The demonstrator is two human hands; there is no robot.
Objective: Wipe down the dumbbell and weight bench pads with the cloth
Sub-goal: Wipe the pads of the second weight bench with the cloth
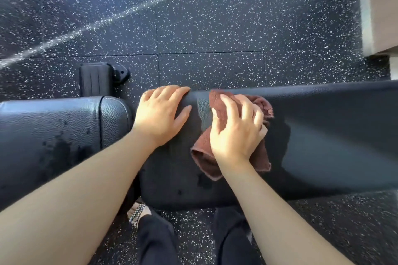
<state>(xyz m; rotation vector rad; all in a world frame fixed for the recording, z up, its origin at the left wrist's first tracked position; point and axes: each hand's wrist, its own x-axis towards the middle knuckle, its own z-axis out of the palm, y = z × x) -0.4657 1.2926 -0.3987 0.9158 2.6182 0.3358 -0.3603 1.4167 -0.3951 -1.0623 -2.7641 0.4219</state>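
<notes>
A pebbled black seat pad (60,127), spotted with wet marks, is seen at left. The left hand (160,114) is laid flat, fingers spread, on the long back pad (323,131). The right hand (235,133) is pressed open-fingered onto a crumpled brown terry cloth (217,112) just beside it.

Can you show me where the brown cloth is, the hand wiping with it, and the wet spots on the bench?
Crumpled brown cloth (202,157): head view, lower folded corner.
Right hand (234,131): head view, back of hand.
Dark wet spots (62,146): head view, left black leather pad.
</notes>
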